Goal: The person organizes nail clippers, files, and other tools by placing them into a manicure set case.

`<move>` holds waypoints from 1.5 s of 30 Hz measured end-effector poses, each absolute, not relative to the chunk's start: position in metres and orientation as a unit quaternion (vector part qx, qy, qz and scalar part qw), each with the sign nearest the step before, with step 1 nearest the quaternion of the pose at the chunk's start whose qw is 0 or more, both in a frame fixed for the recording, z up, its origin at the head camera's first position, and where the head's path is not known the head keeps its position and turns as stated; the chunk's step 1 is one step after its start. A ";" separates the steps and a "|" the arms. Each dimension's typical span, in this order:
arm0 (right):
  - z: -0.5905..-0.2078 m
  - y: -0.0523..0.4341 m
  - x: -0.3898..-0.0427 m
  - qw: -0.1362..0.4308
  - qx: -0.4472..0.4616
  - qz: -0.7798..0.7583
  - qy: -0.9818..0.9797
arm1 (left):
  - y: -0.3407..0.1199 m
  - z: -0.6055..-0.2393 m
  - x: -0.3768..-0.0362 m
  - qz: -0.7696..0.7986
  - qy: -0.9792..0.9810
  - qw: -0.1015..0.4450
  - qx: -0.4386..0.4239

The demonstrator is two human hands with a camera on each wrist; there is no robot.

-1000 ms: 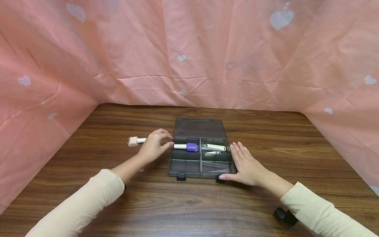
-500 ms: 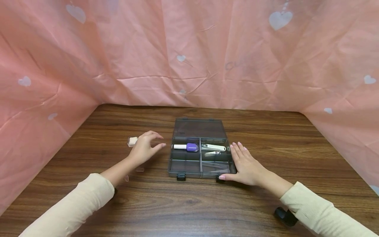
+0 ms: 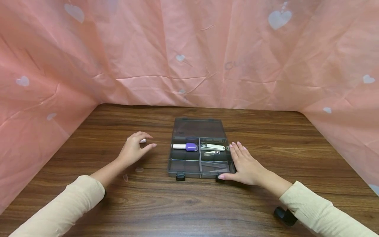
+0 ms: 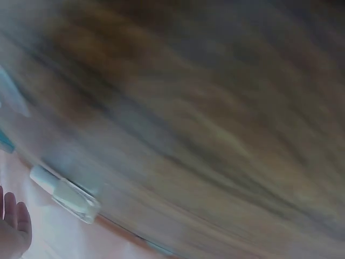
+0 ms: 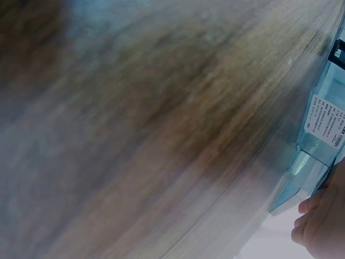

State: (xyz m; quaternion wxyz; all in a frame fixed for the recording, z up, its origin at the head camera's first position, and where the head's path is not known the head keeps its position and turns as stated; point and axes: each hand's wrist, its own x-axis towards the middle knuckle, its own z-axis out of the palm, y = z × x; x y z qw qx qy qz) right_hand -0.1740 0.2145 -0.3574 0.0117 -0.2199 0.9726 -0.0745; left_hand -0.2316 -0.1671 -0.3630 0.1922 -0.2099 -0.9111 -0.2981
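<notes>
The left hand [image 3: 132, 150] is hovering with loosely spread fingers over a small bottle [image 3: 143, 141] on the worktop [image 3: 189, 204], and a careless grab risks knocking it away, while the flat right hand [image 3: 244, 164] is bracing the open box [image 3: 200, 154].

I see the open smoky-grey compartment box [image 3: 199, 158] flat on the table, lid laid back; small bottle [image 3: 143, 141] with pale body lies on its side left of it.
</notes>
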 end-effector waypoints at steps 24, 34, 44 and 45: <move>-0.357 0.214 -0.174 0.015 -0.219 -0.074 0.973 | -0.216 -0.373 -0.243 -0.264 -0.937 0.163 -0.163; -0.358 0.214 -0.175 0.005 -0.225 -0.068 0.972 | -0.231 -0.374 -0.247 -0.256 -0.947 0.128 -0.146; -0.357 0.214 -0.174 0.007 -0.221 -0.070 0.973 | -0.235 -0.369 -0.251 -0.243 -0.959 0.072 -0.127; -0.357 0.214 -0.174 0.007 -0.221 -0.070 0.973 | -0.235 -0.370 -0.251 -0.244 -0.959 0.071 -0.126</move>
